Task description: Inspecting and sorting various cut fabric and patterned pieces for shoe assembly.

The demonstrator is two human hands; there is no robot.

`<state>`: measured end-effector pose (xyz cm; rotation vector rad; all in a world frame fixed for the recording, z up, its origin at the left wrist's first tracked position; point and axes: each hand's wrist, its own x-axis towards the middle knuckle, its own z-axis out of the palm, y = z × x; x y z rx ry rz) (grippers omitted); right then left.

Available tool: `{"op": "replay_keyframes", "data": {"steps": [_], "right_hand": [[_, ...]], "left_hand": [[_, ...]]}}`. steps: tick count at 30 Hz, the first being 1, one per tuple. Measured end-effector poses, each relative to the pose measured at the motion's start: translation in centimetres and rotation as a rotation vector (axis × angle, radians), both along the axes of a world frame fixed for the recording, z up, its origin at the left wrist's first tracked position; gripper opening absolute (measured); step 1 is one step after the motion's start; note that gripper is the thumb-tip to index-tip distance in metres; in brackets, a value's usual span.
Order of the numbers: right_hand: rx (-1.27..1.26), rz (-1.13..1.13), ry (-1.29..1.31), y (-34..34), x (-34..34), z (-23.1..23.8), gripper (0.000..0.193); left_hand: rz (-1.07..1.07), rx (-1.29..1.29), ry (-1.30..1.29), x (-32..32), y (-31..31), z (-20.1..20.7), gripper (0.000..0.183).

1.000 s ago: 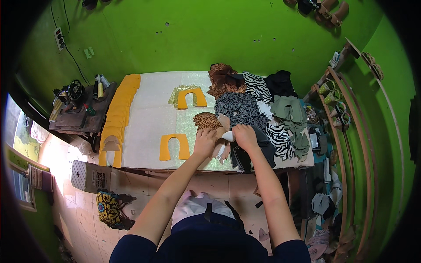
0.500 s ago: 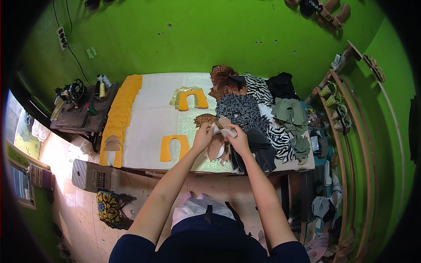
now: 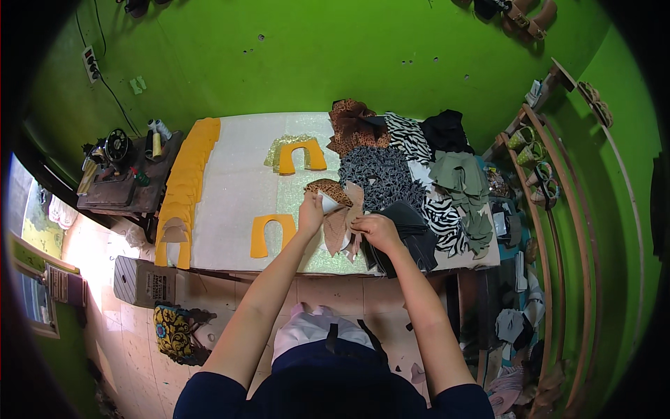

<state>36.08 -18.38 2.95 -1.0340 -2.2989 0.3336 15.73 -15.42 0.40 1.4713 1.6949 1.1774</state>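
Observation:
My left hand pinches the edge of a leopard-print cut piece, whose white underside shows next to my fingers. Close by, my right hand is closed at the edge of the beige cut pieces, which lie fanned over one another. A stack of black cut pieces sits just beyond my right fingers. To the left of my left hand, a yellow U-shaped piece rests flat on the pale table cover. Farther back, another yellow U-shaped piece overlaps a glittery gold one.
A row of overlapping yellow pieces runs along the table's left edge. Heaps of zebra-print, dark patterned and olive pieces cover the right side. A sewing machine stands at left; a wooden rack leans at right.
My hands have moved apart. The left has drawn the leopard-print piece leftward, while the right has shifted onto the beige pieces. The view has shifted slightly.

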Motion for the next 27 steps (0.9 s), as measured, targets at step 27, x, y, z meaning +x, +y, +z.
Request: {"op": "replay_keyframes", "data": {"steps": [27], "right_hand": [[-0.748,0.009,0.320,4.5,-15.2,-2.9,0.033]], "left_hand": [[-0.395,-0.571,-0.467,-15.0,-2.1,1.5,0.027]]}}
